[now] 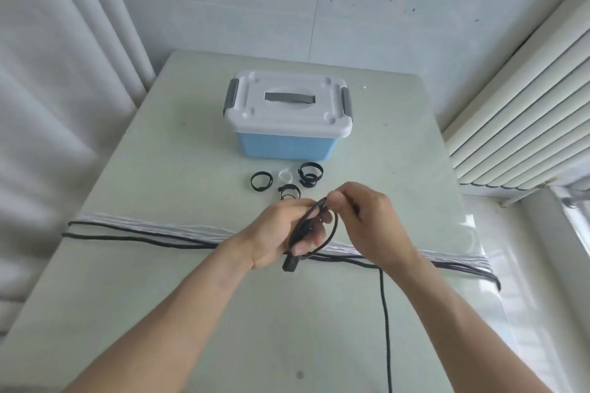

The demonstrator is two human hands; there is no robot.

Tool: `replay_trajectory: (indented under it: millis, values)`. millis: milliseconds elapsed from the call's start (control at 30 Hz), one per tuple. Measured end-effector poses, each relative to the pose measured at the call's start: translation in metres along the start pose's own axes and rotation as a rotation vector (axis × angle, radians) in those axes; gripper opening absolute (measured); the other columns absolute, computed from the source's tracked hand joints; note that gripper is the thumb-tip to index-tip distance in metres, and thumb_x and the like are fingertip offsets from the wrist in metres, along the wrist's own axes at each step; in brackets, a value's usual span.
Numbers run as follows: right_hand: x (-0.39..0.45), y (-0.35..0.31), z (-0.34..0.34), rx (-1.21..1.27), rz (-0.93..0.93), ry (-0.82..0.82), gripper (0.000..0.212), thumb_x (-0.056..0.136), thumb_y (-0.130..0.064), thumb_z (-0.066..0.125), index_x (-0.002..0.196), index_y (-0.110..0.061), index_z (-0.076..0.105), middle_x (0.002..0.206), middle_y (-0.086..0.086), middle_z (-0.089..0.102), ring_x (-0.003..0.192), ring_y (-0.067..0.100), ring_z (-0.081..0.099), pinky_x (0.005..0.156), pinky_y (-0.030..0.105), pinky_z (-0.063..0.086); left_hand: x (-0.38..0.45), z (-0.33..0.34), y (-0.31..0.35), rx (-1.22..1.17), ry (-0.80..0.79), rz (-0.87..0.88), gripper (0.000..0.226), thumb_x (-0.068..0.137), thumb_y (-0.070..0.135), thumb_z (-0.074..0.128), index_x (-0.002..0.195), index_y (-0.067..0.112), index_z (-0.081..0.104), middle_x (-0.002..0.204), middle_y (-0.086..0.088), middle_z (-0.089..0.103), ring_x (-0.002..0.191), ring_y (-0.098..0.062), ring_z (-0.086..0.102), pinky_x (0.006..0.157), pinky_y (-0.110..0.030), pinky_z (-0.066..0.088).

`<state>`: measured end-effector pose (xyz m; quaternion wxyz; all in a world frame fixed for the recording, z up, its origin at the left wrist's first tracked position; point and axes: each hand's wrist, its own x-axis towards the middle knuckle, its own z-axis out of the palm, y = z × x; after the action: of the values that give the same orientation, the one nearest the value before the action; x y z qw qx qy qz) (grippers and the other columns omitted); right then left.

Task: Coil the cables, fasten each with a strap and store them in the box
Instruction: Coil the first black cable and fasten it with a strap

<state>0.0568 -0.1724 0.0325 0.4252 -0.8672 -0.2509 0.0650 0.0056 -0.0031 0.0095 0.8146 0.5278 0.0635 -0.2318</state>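
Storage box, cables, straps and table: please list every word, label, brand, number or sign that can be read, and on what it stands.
No text can be read in this picture.
Blue box with white lid: no label or brand shows.
Table: a small round mark near the front edge, too small and blurred to read.
Black cable and straps: no print shows.

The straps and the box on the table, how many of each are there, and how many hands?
Black straps: 3, one at the left, one in the middle, one at the right
Box: 1
Hands: 2, left hand, right hand
Total: 6
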Motion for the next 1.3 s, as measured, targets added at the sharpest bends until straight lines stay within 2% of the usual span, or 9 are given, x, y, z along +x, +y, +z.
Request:
replay_trajectory:
  millis: [100, 233, 333, 400, 500, 867, 967, 1100, 1300]
  values:
    - [-0.009, 0.015, 0.011, 0.021, 0.063, 0.181, 0.015, 0.093, -0.032, 0.067, 0.096, -0.020, 0.057, 0.053, -0.006, 0.043, 0.048, 0.010, 0.041, 0.050, 0.015, 0.035, 0.001, -0.007, -0.014, -0.206, -0.168, -0.071, 0.042, 0.096, 0.040, 0.038, 0.079, 0.010, 0.061, 0.039, 0.004, 0.032, 0.031, -0.010, 0.015, 0.042, -0.027, 0.010]
    - [-0.027, 0.036, 0.027, 0.074, 0.049, 0.197, 0.028, 0.093, -0.046, 0.061, 0.078, -0.023, 0.063, 0.051, -0.009, 0.038, 0.049, 0.008, 0.032, 0.048, 0.021, 0.030, 0.003, -0.017, -0.045, -0.230, -0.178, 0.000, 0.025, 0.089, 0.033, 0.049, 0.071, 0.017, 0.057, 0.040, 0.009, 0.031, 0.031, -0.004, 0.022, 0.045, -0.027, 0.008]
    - [-0.053, 0.043, 0.034, 0.134, -0.025, 0.258, 0.031, 0.084, -0.056, 0.061, 0.090, -0.026, 0.064, 0.055, 0.003, 0.041, 0.050, 0.015, 0.038, 0.050, 0.025, 0.035, -0.007, -0.014, -0.070, -0.199, -0.195, 0.068, 0.024, 0.090, 0.033, 0.050, 0.073, 0.017, 0.055, 0.045, 0.009, 0.028, 0.034, -0.004, 0.023, 0.046, -0.027, 0.008]
    - [-0.074, 0.044, 0.038, 0.133, -0.078, 0.279, 0.023, 0.086, -0.048, 0.069, 0.092, -0.026, 0.065, 0.058, 0.015, 0.042, 0.053, 0.028, 0.039, 0.050, 0.033, 0.035, -0.021, -0.009, -0.082, -0.192, -0.278, 0.092, 0.026, 0.090, 0.037, 0.050, 0.076, 0.015, 0.056, 0.048, 0.008, 0.027, 0.035, -0.005, 0.022, 0.047, -0.027, 0.009]
    - [-0.114, 0.036, 0.040, 0.175, -0.109, 0.260, 0.011, 0.091, -0.031, 0.072, 0.086, -0.022, 0.066, 0.051, -0.003, 0.036, 0.049, 0.012, 0.032, 0.047, 0.022, 0.028, -0.050, 0.007, -0.103, -0.210, -0.347, 0.108, 0.029, 0.090, 0.036, 0.043, 0.080, 0.014, 0.060, 0.050, 0.008, 0.030, 0.036, -0.007, 0.024, 0.047, -0.027, 0.011]
    - [-0.212, 0.009, 0.060, 0.246, -0.061, 0.239, 0.018, 0.100, -0.026, 0.057, 0.085, -0.017, 0.060, 0.064, -0.014, 0.057, 0.063, 0.004, 0.052, 0.062, 0.018, 0.043, -0.143, 0.054, -0.157, -0.028, -0.191, 0.244, 0.028, 0.098, 0.029, 0.041, 0.089, 0.010, 0.060, 0.055, 0.003, 0.035, 0.051, -0.017, 0.037, 0.055, -0.026, 0.033]
    - [-0.224, 0.008, 0.071, 0.279, 0.018, 0.078, 0.028, 0.102, -0.040, 0.050, 0.097, -0.015, 0.061, 0.085, -0.001, 0.073, 0.084, 0.025, 0.069, 0.079, 0.045, 0.058, -0.155, 0.052, -0.168, -0.053, -0.158, 0.227, 0.028, 0.096, 0.032, 0.044, 0.086, 0.011, 0.059, 0.052, 0.005, 0.029, 0.047, -0.015, 0.030, 0.053, -0.028, 0.024]
    - [-0.234, -0.007, 0.081, 0.373, 0.072, 0.022, 0.024, 0.107, -0.025, 0.040, 0.095, -0.006, 0.050, 0.062, -0.006, 0.070, 0.055, 0.011, 0.068, 0.055, 0.023, 0.054, -0.168, 0.054, -0.177, -0.136, -0.126, 0.208, 0.030, 0.097, 0.035, 0.045, 0.081, 0.013, 0.060, 0.051, 0.006, 0.029, 0.039, -0.010, 0.027, 0.048, -0.025, 0.020]
    - [-0.244, -0.018, 0.089, 0.399, 0.059, 0.221, 0.030, 0.105, -0.035, 0.047, 0.095, -0.007, 0.052, 0.059, 0.005, 0.066, 0.051, 0.017, 0.061, 0.057, 0.033, 0.049, -0.184, 0.069, -0.187, -0.049, -0.039, 0.214, 0.041, 0.099, 0.042, 0.042, 0.084, 0.011, 0.063, 0.049, 0.005, 0.025, 0.034, -0.009, 0.023, 0.039, -0.021, 0.022]
